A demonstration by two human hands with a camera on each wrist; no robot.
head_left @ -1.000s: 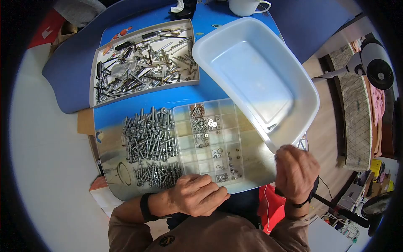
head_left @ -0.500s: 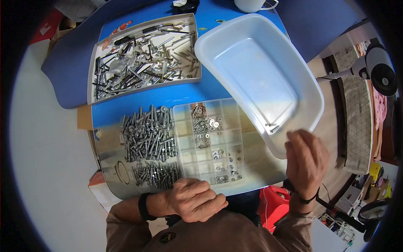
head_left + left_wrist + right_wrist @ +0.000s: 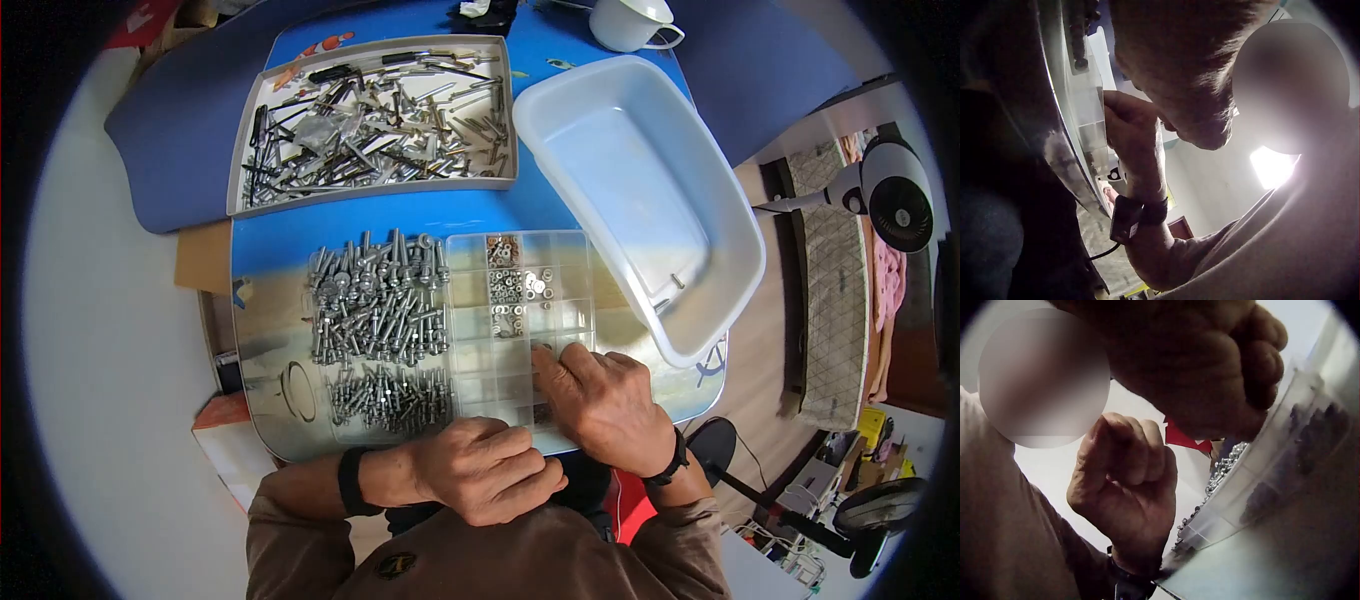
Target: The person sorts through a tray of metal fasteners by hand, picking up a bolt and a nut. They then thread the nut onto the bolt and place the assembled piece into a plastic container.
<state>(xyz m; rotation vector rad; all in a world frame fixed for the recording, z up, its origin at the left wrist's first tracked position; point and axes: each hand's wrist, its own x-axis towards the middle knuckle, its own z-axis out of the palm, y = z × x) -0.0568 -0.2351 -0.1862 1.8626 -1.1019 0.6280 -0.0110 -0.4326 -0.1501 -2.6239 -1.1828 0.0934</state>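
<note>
Head view: the right hand (image 3: 600, 395) rests on the near right cells of the box (image 3: 470, 300), fingers bent, and the left hand (image 3: 490, 470) is a loose fist at its near edge. Left wrist view: I cannot tell whether the right fingers pinch anything. Right wrist view: nothing shows in the left fist.

Grey tray of mixed screws (image 3: 370, 197), white plastic tub (image 3: 745, 250), white mug (image 3: 630, 22), standing fan (image 3: 895, 195)
</note>
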